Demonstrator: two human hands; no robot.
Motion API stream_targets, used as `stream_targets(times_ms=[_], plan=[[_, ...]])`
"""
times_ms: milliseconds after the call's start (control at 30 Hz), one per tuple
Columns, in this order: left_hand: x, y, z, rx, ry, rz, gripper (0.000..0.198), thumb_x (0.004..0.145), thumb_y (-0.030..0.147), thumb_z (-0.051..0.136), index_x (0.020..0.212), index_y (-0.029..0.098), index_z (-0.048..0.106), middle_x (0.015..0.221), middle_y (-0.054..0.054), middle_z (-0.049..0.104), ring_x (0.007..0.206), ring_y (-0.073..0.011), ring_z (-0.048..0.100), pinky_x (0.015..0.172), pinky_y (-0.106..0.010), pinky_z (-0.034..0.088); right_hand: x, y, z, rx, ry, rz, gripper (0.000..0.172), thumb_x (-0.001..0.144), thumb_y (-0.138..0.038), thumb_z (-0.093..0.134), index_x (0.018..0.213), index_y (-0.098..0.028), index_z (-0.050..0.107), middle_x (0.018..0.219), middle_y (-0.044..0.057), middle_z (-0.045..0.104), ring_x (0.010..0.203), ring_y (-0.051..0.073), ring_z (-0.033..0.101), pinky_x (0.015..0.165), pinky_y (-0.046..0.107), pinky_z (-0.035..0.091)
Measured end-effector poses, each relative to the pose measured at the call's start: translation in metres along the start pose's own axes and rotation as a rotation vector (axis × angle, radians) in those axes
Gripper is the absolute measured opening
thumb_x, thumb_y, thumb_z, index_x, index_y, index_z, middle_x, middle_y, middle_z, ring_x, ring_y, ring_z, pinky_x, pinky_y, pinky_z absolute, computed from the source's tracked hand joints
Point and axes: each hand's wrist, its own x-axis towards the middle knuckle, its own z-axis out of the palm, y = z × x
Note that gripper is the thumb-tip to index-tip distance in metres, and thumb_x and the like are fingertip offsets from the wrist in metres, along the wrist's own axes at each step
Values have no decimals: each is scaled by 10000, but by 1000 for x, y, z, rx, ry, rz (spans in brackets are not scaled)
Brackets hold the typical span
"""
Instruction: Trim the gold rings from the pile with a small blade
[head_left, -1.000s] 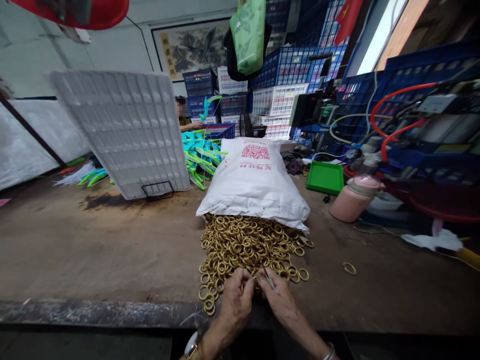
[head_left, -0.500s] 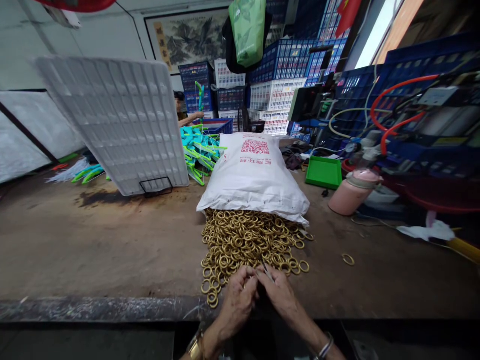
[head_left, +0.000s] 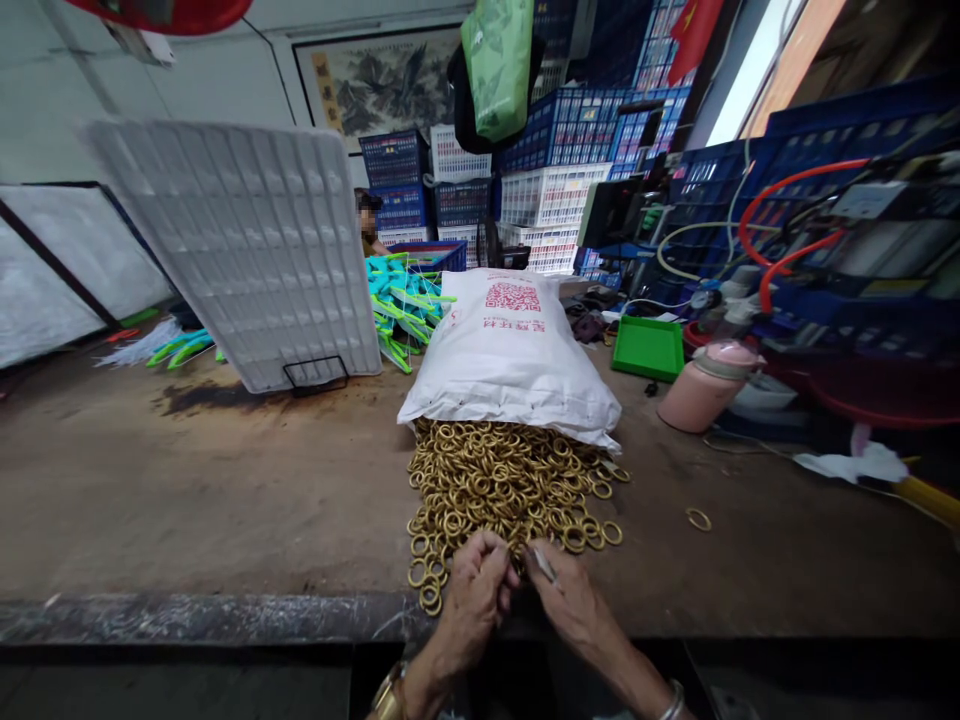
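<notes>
A heap of gold-coloured rings spills from the mouth of a white woven sack lying on the table. At the heap's near edge, my left hand is closed in a pinch, with rings right behind its fingertips. What it holds is hidden by the fingers. Close beside it, my right hand is closed around a small, thin metal tool, which lies along the thumb and forefinger. The fingertips of both hands nearly meet.
One loose ring lies to the right. A white ribbed panel stands at left on a wire stand. Beyond are green and turquoise plastic pieces and a person. A green tray and pink bottle stand at right.
My hands have drawn slightly apart at the fingertips. The tool's dark tip, which pointed up toward the rings, no longer shows. The person behind has lowered the turquoise-green piece held up before.
</notes>
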Motion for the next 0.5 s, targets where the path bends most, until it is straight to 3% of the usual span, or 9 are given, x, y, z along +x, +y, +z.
stream_targets(times_ms=[100, 200, 500], plan=[[-1, 1, 0, -19, -2, 37, 309, 755, 481, 485, 712, 177, 452, 569, 49, 502, 367, -32, 345, 349, -151, 237, -4, -2, 2, -167, -67, -51, 179, 725, -177, 356, 702, -211, 531, 584, -7, 556, 540, 127, 492, 528, 219, 334], [-1, 0, -1, 3, 0, 89, 276, 773, 448, 470, 715, 178, 448, 569, 51, 504, 372, -33, 349, 384, -162, 268, -4, -6, 2, -287, -102, -93, 272, 688, -87, 327, 811, -206, 538, 638, 10, 593, 565, 131, 530, 536, 218, 326], [-10, -2, -2, 131, 12, 131, 280, 820, 433, 409, 704, 180, 437, 544, 47, 470, 394, -50, 351, 394, -171, 277, -4, -5, 1, -487, -89, -111, 266, 674, -32, 338, 826, -168, 510, 675, 49, 623, 577, 144, 549, 513, 234, 263]])
